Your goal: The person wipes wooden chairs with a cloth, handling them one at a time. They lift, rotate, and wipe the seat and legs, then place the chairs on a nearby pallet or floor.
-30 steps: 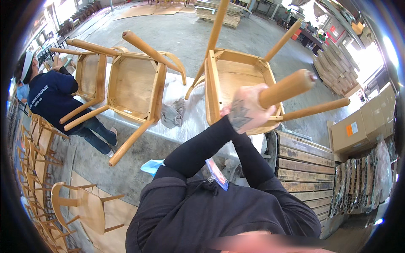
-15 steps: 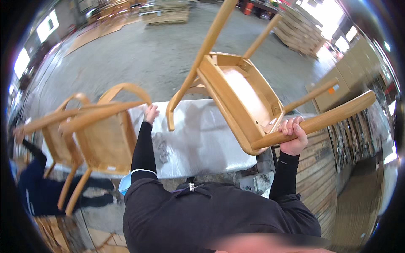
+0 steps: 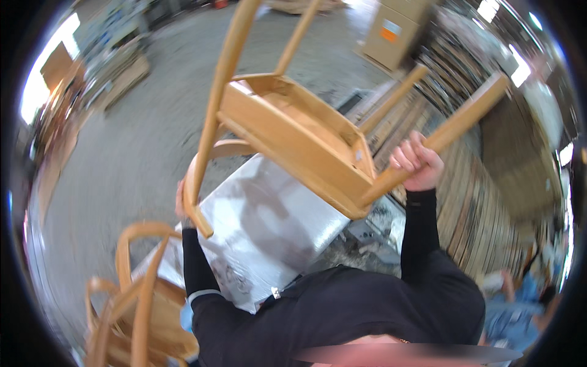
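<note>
A light wooden chair is held up tilted before me, the underside of its seat frame showing. My right hand is closed round one of its legs, close to the seat corner. At the other end, my left hand grips the curved back rail; the wood hides most of its fingers. Beneath the raised chair is a table with a shiny, whitish plastic cover. More wooden chairs stand at the lower left, beside my left forearm.
Wooden slats or boards lie at the right, with a large brown board or carton beyond them. A cardboard box stands on the concrete floor at the back. Part of another person shows at the lower right.
My left hand has gone from beside the other chairs to the held chair's back rail. The view has turned right, and the held chair has swung with me.
</note>
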A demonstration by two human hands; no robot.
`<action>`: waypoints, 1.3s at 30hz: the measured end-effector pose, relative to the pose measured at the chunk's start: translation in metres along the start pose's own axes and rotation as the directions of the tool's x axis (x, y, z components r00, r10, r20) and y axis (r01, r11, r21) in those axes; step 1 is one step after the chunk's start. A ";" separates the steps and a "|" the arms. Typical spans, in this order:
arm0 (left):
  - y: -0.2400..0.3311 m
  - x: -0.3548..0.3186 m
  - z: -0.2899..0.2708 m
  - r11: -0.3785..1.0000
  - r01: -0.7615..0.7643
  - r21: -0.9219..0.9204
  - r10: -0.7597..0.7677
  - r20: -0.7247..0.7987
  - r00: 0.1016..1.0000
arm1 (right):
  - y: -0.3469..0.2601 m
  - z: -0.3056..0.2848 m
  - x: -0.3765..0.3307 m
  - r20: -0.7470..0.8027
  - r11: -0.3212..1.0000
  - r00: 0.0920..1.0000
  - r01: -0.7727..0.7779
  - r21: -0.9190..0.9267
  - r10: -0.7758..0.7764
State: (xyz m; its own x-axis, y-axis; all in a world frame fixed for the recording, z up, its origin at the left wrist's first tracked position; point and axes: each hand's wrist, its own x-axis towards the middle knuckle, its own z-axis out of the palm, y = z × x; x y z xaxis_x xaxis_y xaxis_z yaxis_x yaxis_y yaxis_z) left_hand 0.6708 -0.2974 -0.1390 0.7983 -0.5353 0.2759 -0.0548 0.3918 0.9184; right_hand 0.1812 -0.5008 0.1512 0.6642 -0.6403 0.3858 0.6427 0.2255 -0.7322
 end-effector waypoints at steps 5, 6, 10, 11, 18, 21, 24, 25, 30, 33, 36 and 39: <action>0.015 0.022 0.028 0.739 -0.407 0.537 0.485 -0.003 0.875 | 0.014 -0.004 -0.017 -0.141 0.993 0.984 0.114 0.034 -0.108; 0.024 0.027 0.027 0.745 -0.389 0.543 0.457 0.011 0.890 | 0.015 -0.005 -0.018 -0.078 0.993 0.990 0.113 -0.020 -0.114; 0.064 0.068 0.004 0.907 0.415 0.068 -0.419 0.047 0.907 | 0.018 -0.001 -0.025 -0.174 0.984 0.970 0.176 0.016 -0.171; 0.062 0.073 0.001 0.802 0.586 0.119 -0.580 -0.081 0.810 | 0.020 0.002 -0.026 -0.198 0.978 0.960 0.208 0.028 -0.199; 0.103 0.082 0.029 0.555 -0.712 0.429 0.444 0.571 0.690 | -0.029 0.002 -0.048 -0.325 0.937 0.911 0.315 0.147 -0.255; 0.147 0.077 0.064 0.385 -0.772 0.506 0.356 0.690 0.630 | -0.066 -0.009 -0.063 -0.371 0.905 0.882 0.380 0.191 -0.292; 0.182 0.060 0.115 0.413 -0.755 0.509 0.214 0.752 0.624 | -0.113 -0.025 -0.074 -0.412 0.888 0.850 0.426 0.171 -0.328; 0.194 0.052 0.132 0.385 -0.768 0.512 0.170 0.778 0.605 | -0.130 -0.032 -0.081 -0.425 0.887 0.844 0.428 0.170 -0.326; 0.216 -0.005 0.228 0.392 -0.879 0.273 0.293 0.868 0.401 | -0.240 -0.075 -0.141 -0.426 0.901 0.849 0.407 0.150 -0.313; 0.227 -0.046 0.297 0.469 -0.841 0.271 0.261 0.867 0.425 | -0.295 -0.111 -0.191 -0.382 0.868 0.870 0.425 0.258 -0.312; 0.245 -0.097 0.372 0.496 -0.834 0.243 0.202 0.902 0.383 | -0.335 -0.152 -0.258 -0.424 0.852 0.834 0.473 0.224 -0.352; 0.275 -0.149 0.443 0.480 -0.854 0.199 0.173 0.933 0.314 | -0.370 -0.205 -0.318 -0.439 0.821 0.824 0.502 0.271 -0.359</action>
State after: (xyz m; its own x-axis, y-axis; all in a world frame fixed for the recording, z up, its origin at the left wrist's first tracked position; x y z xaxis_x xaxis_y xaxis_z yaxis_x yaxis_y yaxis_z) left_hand 0.2714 -0.4418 0.1979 -0.3182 -0.7989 0.5103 -0.8275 0.4967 0.2618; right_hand -0.3458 -0.5314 0.1844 0.1487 -0.9309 0.3336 0.9647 0.0625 -0.2557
